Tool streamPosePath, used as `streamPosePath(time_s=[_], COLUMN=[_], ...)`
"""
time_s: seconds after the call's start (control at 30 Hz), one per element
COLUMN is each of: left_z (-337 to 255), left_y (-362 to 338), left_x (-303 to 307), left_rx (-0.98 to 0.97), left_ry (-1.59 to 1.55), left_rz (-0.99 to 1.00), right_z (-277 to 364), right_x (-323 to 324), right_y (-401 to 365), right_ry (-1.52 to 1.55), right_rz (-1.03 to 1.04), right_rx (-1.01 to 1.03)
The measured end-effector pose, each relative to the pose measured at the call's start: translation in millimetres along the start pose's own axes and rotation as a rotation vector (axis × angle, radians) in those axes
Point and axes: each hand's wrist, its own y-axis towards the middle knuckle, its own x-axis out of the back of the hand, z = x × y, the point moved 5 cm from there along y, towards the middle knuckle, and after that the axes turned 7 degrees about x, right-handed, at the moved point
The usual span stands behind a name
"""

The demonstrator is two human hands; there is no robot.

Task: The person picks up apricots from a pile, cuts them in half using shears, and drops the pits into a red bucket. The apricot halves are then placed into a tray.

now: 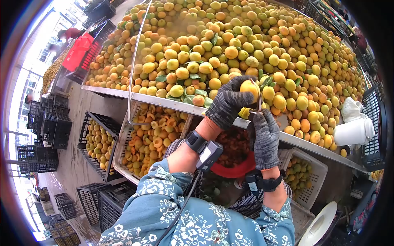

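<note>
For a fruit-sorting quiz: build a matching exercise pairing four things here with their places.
1 held apricot
2 red bowl
3 white jug
4 black crate

a on the table's right edge
b in the left hand's grip
c low at left, holding whole apricots
d below the right hand

Pairs: 1-b; 2-d; 3-a; 4-c

Hidden under fingers of left grip (228, 105): half of apricot (249, 87). Buried in right grip (266, 138): small tool (253, 111), type indeterminable. Masked by forearms (182, 158): part of red bowl (238, 170). Cropped at top edge: fruit pile (230, 37). Blurred, upper left: distant figures (70, 33)
</note>
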Motion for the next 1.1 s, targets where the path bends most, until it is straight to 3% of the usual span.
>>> streamPosePath(time_s=[0.07, 0.17, 0.23, 0.27, 0.37, 0.43, 0.5, 0.57, 0.7, 0.73, 0.87, 1.03, 1.1], left_z=[-0.2, -2.3, 6.1, 10.3, 7.0, -3.4, 1.4, 1.9, 12.3, 22.2, 8.4, 17.3, 13.1], left_y=[-0.9, -7.6, -9.0, -9.9, -6.6, -5.6, -2.6, -2.2, -7.8, -2.1, -6.1, 5.2, 2.3], left_x=[0.5, -15.0, -17.1, -18.0, -12.3, -8.6, 0.5, 5.2, -7.4, -9.5, -13.5, 3.5, -0.5], left_rx=[0.061, 0.094, 0.088, 0.144, 0.209, 0.064, 0.034, 0.071, 0.172, 0.1, 0.118, 0.051, 0.018], left_ry=[-0.4, -0.424, -0.369, -0.348, -0.182, 0.033, 0.012, -0.298, -0.334, -0.185, 0.021, -0.201, -0.271], left_rz=[-0.011, 0.055, 0.001, 0.003, 0.043, -0.024, -0.044, -0.036, -0.119, -0.08, -0.059, -0.1, -0.112], right_z=[-4.7, -2.7, 6.9, 7.0, 3.3, -7.2, -10.1, -9.7, -1.0, 3.2, 3.7, -3.6, -0.7], right_x=[-5.7, -9.2, -9.1, -6.5, -1.3, 2.9, 3.1, -0.1, -3.5, -2.7, 3.5, 5.9, 2.7], right_y=[-2.0, 1.2, 6.5, 8.0, 7.1, 4.8, 1.8, -2.0, 3.2, 8.1, 8.7, -1.0, 0.7], right_ry=[-0.02, 0.0, -0.04, -0.007, -0.01, -0.029, -0.047, -0.117, -0.053, -0.058, -0.066, -0.171, -0.24], right_rz=[-0.006, -0.005, -0.06, -0.024, -0.009, -0.029, -0.039, 0.013, -0.028, -0.01, -0.018, -0.016, -0.008], right_rx=[0.029, 0.034, 0.143, 0.067, 0.111, 0.117, 0.12, 0.052, 0.024, 0.056, 0.084, 0.034, 0.132])
